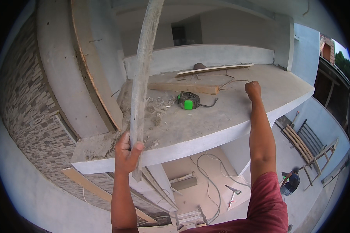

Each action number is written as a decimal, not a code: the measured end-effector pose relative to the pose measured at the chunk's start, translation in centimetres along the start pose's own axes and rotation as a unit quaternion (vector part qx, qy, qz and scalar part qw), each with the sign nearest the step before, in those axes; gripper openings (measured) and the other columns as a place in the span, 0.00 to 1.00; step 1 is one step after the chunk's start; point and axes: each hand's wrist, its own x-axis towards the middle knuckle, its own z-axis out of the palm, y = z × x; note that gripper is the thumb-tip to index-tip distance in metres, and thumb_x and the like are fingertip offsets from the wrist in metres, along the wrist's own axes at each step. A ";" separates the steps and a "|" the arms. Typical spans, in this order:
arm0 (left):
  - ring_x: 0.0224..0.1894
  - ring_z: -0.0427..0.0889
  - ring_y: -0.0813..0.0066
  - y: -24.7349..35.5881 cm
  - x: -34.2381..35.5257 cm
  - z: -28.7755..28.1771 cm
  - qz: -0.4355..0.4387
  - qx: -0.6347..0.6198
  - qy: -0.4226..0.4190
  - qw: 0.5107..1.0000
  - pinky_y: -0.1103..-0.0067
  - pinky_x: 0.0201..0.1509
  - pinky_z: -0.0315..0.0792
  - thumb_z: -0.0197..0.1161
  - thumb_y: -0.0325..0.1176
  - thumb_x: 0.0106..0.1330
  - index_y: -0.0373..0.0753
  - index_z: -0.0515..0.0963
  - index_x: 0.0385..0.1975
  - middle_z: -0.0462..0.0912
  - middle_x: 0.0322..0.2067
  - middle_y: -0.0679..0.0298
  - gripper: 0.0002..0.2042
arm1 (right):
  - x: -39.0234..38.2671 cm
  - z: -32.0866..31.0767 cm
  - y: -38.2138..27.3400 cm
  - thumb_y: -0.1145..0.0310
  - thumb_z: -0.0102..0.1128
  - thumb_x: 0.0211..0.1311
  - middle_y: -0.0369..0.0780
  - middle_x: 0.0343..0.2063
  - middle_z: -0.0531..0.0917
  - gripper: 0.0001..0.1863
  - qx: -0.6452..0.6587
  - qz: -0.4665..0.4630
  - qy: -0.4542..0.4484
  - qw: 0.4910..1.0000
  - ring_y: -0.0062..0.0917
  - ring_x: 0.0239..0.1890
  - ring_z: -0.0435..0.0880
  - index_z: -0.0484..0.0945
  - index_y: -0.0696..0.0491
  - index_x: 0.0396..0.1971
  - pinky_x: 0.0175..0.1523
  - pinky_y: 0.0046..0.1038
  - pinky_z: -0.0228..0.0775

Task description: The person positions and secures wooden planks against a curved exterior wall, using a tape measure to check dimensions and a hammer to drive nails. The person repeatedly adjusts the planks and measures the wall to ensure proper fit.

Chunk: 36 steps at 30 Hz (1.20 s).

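Note:
My left hand [125, 153] is wrapped round the lower part of a long grey wooden batten [139, 101], which stands nearly upright against the front edge of the concrete ledge [206, 132]. Over the right part of that ledge, my right hand [253, 91] is closed in a fist. A thin bent metal wire [242, 80] runs up to its fingers and appears to be gripped there. Left of the fist, a short wooden block [186, 88] lies flat. In front of the block rests a black and green tape measure [188, 101], its tape end sticking out to the right.
A thin wooden strip [216, 70] lies farther back. Broken mortar [155, 116] litters the ledge's left side, beside a board-edged column [91, 73]. Far below are a ladder [192, 217], cables [208, 182] on the floor, and another person [291, 181] near stacked timber [298, 143].

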 end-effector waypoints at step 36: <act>0.19 0.69 0.83 -0.4 0.0 -0.2 -0.015 -0.015 0.029 0.999 0.83 0.29 0.68 0.64 0.60 0.63 0.31 0.76 0.47 0.72 0.18 0.69 0.32 | -4.3 -10.6 -7.1 0.73 0.48 0.46 0.31 0.11 0.59 0.11 -0.262 -0.016 -0.334 0.905 0.18 0.13 0.52 0.58 0.47 0.11 0.20 0.27 0.42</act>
